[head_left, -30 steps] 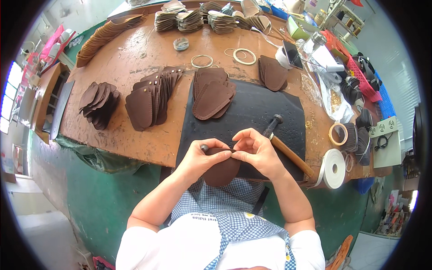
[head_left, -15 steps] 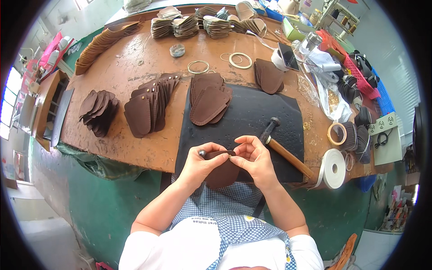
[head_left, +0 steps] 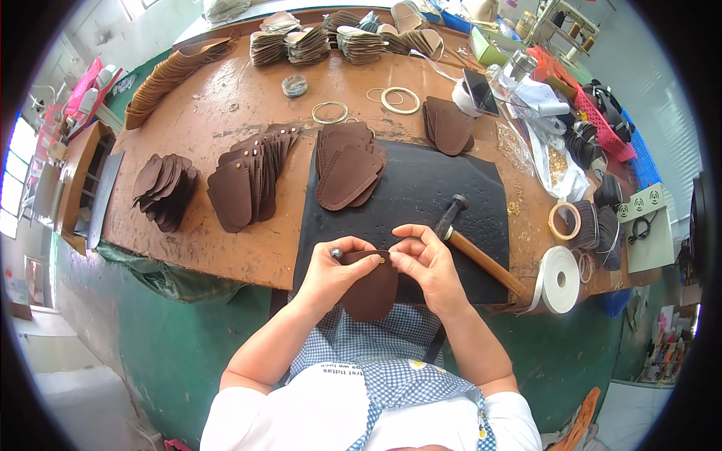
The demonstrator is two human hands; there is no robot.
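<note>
My left hand (head_left: pixel 331 272) pinches a brown leather piece (head_left: pixel 370 297) with a rounded lower end, held upright before the table's front edge. A small brass stud (head_left: pixel 382 260) shows near its upper edge, beside my left thumb. The rounded grey end of a metal tool (head_left: pixel 337 254) sticks out of my left fist; the rest is hidden. My right hand (head_left: pixel 430 272) has its thumb and forefinger closed at the leather's upper right edge, its other fingers curled loosely. To its right, a wooden-handled hammer (head_left: pixel 481 260) lies on a black mat (head_left: pixel 429 177).
More brown leather pieces lie on the mat (head_left: pixel 350 177), in a fanned stack (head_left: pixel 233 192) and a darker pile (head_left: pixel 167 188) to the left, and at the back right (head_left: pixel 449 124). A white tape roll (head_left: pixel 559 279) stands right, near loose brass bits (head_left: pixel 514 207).
My right thumb and forefinger have shifted slightly right along the leather's edge, and the brass stud now shows plainly. The leather piece hangs a little flatter toward me. My left hand keeps its hold.
</note>
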